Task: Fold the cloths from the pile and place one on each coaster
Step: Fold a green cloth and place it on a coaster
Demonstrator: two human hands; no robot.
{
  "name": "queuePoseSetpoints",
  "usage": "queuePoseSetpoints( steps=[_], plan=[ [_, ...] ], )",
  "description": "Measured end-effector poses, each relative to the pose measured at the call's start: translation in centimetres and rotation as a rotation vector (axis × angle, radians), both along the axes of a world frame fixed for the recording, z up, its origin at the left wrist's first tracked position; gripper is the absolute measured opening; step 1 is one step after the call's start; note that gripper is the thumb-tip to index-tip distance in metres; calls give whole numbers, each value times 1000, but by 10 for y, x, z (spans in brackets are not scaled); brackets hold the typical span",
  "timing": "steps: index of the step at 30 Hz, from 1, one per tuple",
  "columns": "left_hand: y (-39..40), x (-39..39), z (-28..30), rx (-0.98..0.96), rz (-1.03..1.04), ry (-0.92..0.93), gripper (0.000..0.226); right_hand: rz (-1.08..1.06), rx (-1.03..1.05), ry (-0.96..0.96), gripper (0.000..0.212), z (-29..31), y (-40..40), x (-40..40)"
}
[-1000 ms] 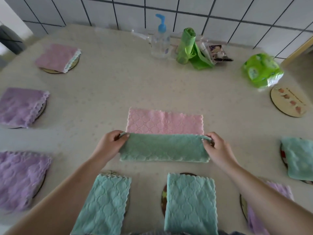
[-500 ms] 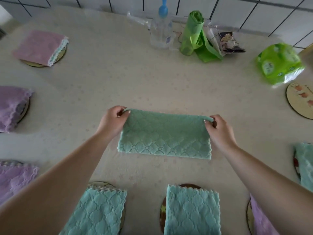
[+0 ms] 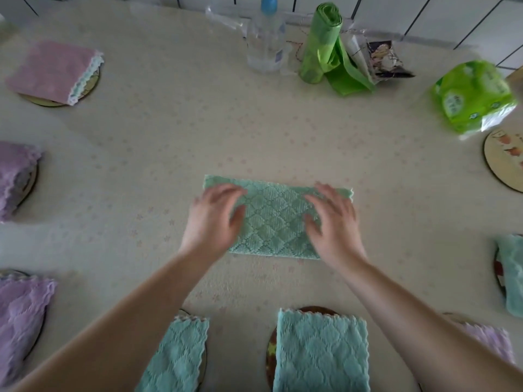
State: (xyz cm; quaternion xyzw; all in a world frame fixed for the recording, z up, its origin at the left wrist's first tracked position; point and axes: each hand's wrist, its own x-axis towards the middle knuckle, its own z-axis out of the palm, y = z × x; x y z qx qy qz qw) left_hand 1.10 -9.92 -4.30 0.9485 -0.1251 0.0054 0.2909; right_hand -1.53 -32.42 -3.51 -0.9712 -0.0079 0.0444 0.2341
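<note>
Green quilted microfibre cloth [image 3: 276, 219], folded into a long strip, lies flat mid-table on the beige speckled tablecloth [image 3: 169, 137]. Left hand [image 3: 212, 219] and right hand [image 3: 332, 222] sit over its two ends, fingers spread, gripping nothing. Bare round wooden coaster [image 3: 502, 162] at far right edge, well apart.

Both spread hands, left hand [image 3: 212, 219] and right hand [image 3: 333, 222], over folded green cloth [image 3: 276, 219]
</note>
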Motion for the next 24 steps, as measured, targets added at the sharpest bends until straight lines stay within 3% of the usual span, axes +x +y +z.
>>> queuePoseSetpoints(
  steps=[2, 7, 11, 16, 24],
  plan=[
    [-18, -17, -16, 172, -154, 71, 43, 134, -123, 104, 58, -13, 22, -8],
    [-17, -29, -38, 433, -175, 79, 60, 228, -376, 85, 73, -41, 7, -16],
    [-17, -27, -32, 367, -161, 85, 60, 256, -323, 89, 70, -31, -1, -12],
    [-19, -43, -18, 185, -346, -106, 27, 135, -38, -20, 25, -12, 5, 33],
    [-32, -47, -16, 227, -345, -35, 10, 327, -157, 103, 16, -8, 18, 86]
  ],
)
